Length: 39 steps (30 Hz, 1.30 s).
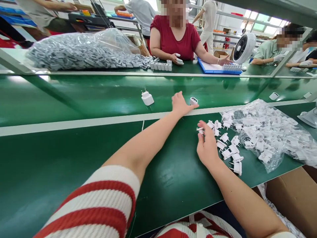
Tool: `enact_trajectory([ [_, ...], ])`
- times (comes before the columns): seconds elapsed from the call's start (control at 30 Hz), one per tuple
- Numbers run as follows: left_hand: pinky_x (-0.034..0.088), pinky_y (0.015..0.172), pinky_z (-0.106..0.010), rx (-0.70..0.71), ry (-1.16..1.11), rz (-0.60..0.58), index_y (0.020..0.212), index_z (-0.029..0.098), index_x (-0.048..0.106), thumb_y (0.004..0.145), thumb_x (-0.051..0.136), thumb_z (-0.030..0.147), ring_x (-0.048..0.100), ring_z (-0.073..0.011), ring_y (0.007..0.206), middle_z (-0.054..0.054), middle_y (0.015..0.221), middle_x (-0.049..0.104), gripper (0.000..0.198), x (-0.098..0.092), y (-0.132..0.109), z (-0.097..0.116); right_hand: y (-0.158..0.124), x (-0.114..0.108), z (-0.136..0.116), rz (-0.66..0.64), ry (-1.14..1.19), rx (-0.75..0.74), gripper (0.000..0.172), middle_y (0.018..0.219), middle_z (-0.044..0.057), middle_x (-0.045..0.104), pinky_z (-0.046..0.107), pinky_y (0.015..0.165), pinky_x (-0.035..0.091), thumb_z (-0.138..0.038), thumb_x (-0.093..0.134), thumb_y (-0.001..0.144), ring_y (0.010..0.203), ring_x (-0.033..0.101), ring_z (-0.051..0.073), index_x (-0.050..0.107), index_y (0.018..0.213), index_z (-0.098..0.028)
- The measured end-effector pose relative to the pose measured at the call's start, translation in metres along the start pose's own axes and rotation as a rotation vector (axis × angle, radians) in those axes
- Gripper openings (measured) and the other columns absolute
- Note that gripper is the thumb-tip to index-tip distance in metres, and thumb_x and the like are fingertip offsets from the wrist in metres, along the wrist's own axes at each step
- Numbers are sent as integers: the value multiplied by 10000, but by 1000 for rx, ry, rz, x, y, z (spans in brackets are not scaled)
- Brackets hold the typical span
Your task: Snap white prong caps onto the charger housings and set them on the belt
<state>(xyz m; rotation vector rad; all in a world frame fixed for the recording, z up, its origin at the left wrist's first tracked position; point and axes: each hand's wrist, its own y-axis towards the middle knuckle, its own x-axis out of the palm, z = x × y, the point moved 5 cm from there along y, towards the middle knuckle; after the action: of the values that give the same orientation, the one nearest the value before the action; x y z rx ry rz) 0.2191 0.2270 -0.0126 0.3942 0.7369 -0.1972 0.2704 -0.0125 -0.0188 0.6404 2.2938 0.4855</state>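
Note:
My left hand [181,105] reaches over the green belt with fingers and thumb spread, holding nothing. Just beyond its thumb stands a white charger housing [193,100] with openings in its top; whether the thumb touches it I cannot tell. Left of that hand lies a white charger with a two-pin plug [148,98]. My right hand [208,147] is above the near table, pinching a small white plug piece [200,130] between thumb and fingers. Close to its right side, several loose white plug pieces [226,153] lie scattered on the green surface.
A clear plastic bag [269,129] of white plug pieces lies at the right, above a cardboard box [292,198]. Across the belt are a large bag of grey parts [81,49], a blue tray [208,67], a fan [244,48] and co-workers. More white housings [274,96] sit rightward.

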Motion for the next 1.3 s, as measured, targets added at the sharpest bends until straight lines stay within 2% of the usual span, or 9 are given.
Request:
enact_trajectory([
  [0.13, 402, 1158, -476, -147, -77, -52, 1341, 87, 563, 765, 877, 349, 516, -390, 1362, -222, 1394, 595, 706, 32, 16, 5, 4, -11, 7, 173, 592, 209, 445, 1443, 151, 604, 364, 824, 618, -340, 500, 1040, 1209, 671, 232, 389, 1464, -259],
  [0.27, 457, 1124, -366, -68, -161, -23, 1373, 114, 583, 919, 673, 217, 602, -274, 1283, -168, 1400, 603, 474, 17, 5, 4, 7, -11, 7, 89, 921, 429, 369, 1274, 113, 732, 288, 641, 546, -435, 678, 944, 900, 727, 185, 546, 1233, -247],
  [0.37, 484, 1114, -346, -3, -227, -75, 1520, 143, 474, 914, 648, 212, 622, -248, 1276, -137, 1457, 595, 634, -11, -34, -4, 7, -9, 0, -38, 1059, 510, 337, 1233, 115, 755, 263, 584, 499, -494, 688, 934, 792, 704, 151, 648, 1136, -227],
  [0.5, 488, 1127, -426, 48, -456, -349, 1608, 149, 285, 912, 615, 255, 647, -262, 1269, -153, 1484, 601, 778, -49, -131, -18, 3, -9, -10, -132, 1039, 488, 381, 1237, 105, 753, 267, 613, 542, -523, 745, 901, 863, 735, 174, 689, 1141, -233],
  [0.63, 512, 1080, -416, 33, -531, -549, 1497, 193, 348, 900, 598, 224, 640, -244, 1287, -143, 1473, 618, 648, -79, -218, -18, -3, -16, -19, -160, 776, 314, 294, 1174, 63, 749, 302, 683, 599, -404, 825, 855, 897, 735, 185, 727, 1087, -253],
  [0.73, 510, 1069, -405, 62, -487, -558, 1389, 210, 461, 902, 596, 202, 636, -233, 1268, -118, 1443, 629, 505, -93, -243, -15, -8, -22, -34, -241, 459, 56, 105, 1061, 37, 730, 319, 734, 601, -299, 752, 924, 895, 704, 175, 757, 1023, -263],
  [0.83, 468, 1127, -440, 137, -430, -446, 1331, 207, 552, 893, 681, 260, 578, -261, 1324, -122, 1458, 591, 459, -100, -245, -16, -11, -22, -52, -299, 203, -233, 133, 1014, 30, 728, 332, 767, 590, -212, 660, 984, 920, 686, 181, 737, 1076, -269],
  [0.97, 528, 993, -397, 226, -440, -337, 1143, 179, 659, 910, 689, 267, 641, -226, 1084, -86, 1141, 678, 251, -99, -241, -16, -13, -16, -70, -271, 18, -508, 202, 1006, 41, 697, 347, 788, 565, -132, 601, 997, 923, 672, 190, 697, 1123, -257],
  [1.3, 539, 862, -312, 170, -496, -317, 1077, 190, 753, 863, 735, 254, 683, -194, 961, -33, 1004, 734, 224, -99, -239, -11, -14, -8, -73, -286, -52, -575, 289, 1024, 42, 719, 389, 821, 563, -145, 616, 990, 925, 683, 216, 678, 1236, -283],
])
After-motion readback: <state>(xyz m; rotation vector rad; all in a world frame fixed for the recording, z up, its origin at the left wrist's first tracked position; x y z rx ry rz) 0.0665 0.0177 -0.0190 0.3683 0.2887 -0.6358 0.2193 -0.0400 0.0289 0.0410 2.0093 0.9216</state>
